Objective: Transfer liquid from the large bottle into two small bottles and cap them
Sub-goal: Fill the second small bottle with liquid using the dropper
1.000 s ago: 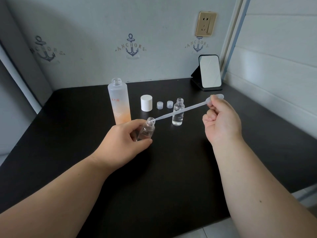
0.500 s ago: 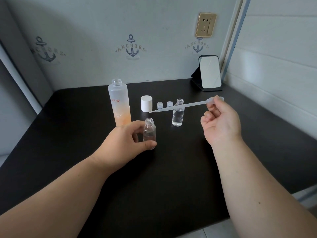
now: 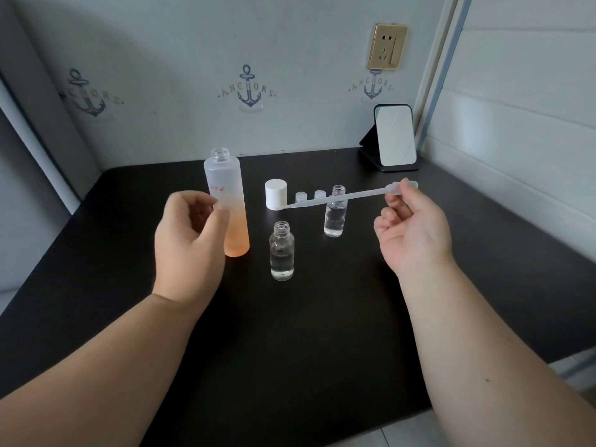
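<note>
The large frosted bottle (image 3: pixel 229 201), orange toward its base and uncapped, stands on the black table (image 3: pixel 322 333). My left hand (image 3: pixel 188 240) hovers just in front of it with loosely curled fingers, holding nothing. A small clear bottle (image 3: pixel 282 251) with liquid stands upright and uncapped between my hands. A second small bottle (image 3: pixel 335 214) with liquid stands behind it to the right. My right hand (image 3: pixel 411 227) pinches the bulb of a plastic pipette (image 3: pixel 342 197), which points left over the second bottle. A large white cap (image 3: pixel 276 194) and two small clear caps (image 3: pixel 301 197) (image 3: pixel 319 194) sit behind.
A small mirror on a black stand (image 3: pixel 394 138) leans at the back right corner. A wall with anchor prints and a gold socket (image 3: pixel 387 46) rises behind the table. The table's front edge (image 3: pixel 451 408) drops to a tiled floor at lower right.
My left hand set the near small bottle upright on the table, let go and moved left toward the large bottle. The pipette tip left that bottle's mouth and swung up and left.
</note>
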A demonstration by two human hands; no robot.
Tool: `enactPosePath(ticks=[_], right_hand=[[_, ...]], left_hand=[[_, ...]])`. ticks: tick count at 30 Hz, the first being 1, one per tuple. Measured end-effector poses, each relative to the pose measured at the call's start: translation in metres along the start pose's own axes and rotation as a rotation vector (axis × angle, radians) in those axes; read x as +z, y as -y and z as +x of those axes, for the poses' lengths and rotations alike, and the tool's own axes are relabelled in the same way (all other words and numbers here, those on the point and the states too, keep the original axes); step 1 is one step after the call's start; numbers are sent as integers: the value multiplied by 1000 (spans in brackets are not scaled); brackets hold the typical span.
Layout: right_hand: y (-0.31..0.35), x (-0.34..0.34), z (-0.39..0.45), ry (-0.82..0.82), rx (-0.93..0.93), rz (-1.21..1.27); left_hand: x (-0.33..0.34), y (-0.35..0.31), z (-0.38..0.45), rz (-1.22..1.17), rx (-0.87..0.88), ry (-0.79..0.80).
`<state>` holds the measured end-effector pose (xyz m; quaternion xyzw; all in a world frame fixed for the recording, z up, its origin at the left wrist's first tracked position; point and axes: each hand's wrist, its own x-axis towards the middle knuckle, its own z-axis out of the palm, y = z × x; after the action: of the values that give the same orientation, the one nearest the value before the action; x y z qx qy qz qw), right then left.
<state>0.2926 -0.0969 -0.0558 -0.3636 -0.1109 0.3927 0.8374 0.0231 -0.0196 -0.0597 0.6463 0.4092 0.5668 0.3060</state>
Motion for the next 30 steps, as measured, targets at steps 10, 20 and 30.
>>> enactPosePath(ticks=[10,20,30], right_hand=[[-1,1,0,25,10,3],[0,4,-4,105,9,95],[1,5,-5,133,-31,53]], left_hand=[[12,19,13,181,-170,205],[7,11,9,150,-91,216],[8,6,8,221,14,233]])
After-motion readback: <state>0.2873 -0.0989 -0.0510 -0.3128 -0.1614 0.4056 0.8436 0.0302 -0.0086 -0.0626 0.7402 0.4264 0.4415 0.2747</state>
